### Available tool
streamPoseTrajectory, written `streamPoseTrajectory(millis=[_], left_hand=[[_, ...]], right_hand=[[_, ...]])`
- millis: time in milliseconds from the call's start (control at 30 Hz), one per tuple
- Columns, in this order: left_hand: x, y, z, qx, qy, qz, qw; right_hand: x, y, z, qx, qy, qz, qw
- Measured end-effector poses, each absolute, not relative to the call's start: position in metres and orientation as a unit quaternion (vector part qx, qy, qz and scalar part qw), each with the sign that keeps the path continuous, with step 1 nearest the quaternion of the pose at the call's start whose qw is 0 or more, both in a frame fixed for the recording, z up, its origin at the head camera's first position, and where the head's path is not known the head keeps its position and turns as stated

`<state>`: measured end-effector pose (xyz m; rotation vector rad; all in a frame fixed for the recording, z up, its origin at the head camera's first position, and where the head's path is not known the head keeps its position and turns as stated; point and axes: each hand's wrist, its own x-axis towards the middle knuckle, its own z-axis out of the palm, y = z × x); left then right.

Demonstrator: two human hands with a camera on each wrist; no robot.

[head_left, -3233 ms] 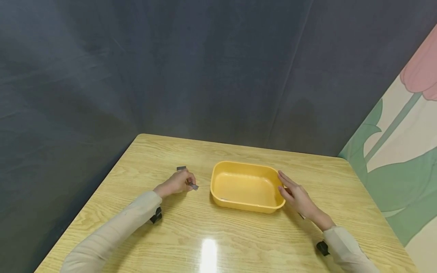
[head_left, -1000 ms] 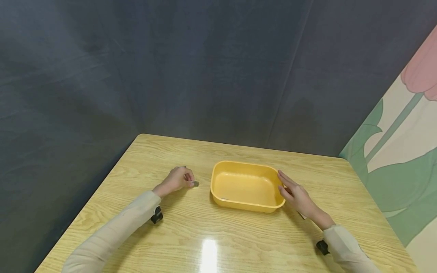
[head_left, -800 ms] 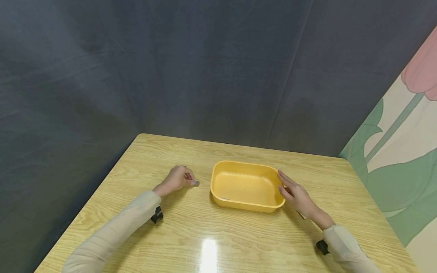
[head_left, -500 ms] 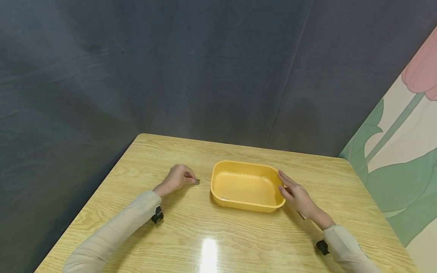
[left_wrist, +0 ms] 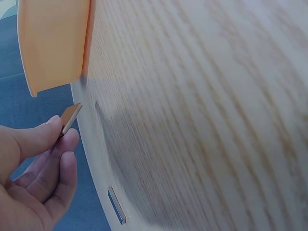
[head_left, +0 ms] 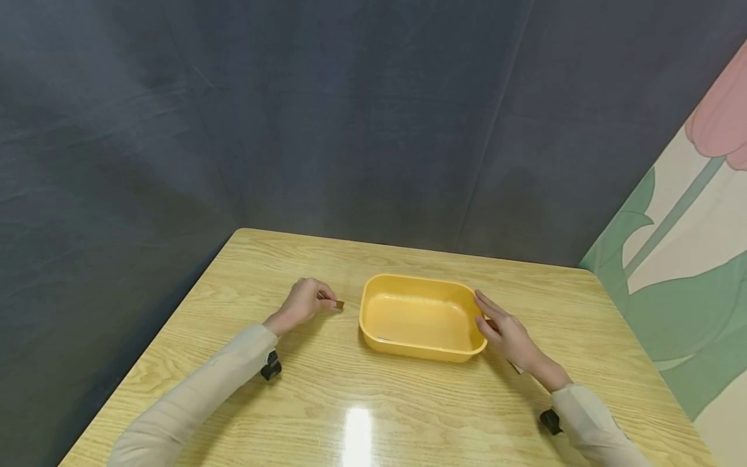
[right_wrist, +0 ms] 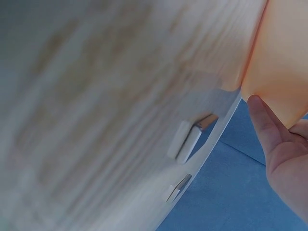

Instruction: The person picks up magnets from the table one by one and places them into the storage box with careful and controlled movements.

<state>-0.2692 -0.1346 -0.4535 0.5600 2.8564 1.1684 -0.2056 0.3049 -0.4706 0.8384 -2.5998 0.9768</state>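
My left hand point(head_left: 303, 303) pinches a small flat rectangular plate point(head_left: 339, 305) between thumb and fingers, just left of the yellow tub point(head_left: 423, 318). In the left wrist view the plate point(left_wrist: 71, 117) is held up off the table, its shiny face looking orange-brown and its edge pale. Another small flat piece point(left_wrist: 116, 205) lies on the table below the hand there. My right hand point(head_left: 509, 334) rests against the tub's right end with fingers extended. In the right wrist view a fingertip point(right_wrist: 255, 101) touches the tub's wall.
Shiny flat pieces lie on the table near the right hand, a larger one point(right_wrist: 195, 139) and a smaller one point(right_wrist: 179, 187). A small pale thing point(head_left: 383, 339), hard to make out, shows inside the tub. A dark curtain point(head_left: 373, 130) hangs behind the wooden table point(head_left: 292, 402).
The left hand has shifted slightly away from me, turning the plate in its fingers; its visible face changed from grey to brownish. The right hand and the tub have stayed in place.
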Motion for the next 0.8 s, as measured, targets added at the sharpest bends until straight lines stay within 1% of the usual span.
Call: streamPoseTrajectory(millis=[433, 800], left_hand=[[-0.2698, -0.1345, -0.4523, 0.181, 0.912, 0.367, -0.023], [-0.2694, -0.1338, -0.4457, 0.17, 0.901, 0.398, -0.038]], right_hand=[[-0.2051, 0.3036, -0.4712, 0.288, -0.889, 0.334, 0.123], [-0.2051, 0.303, -0.4714, 0.288, -0.89, 0.331, 0.125]])
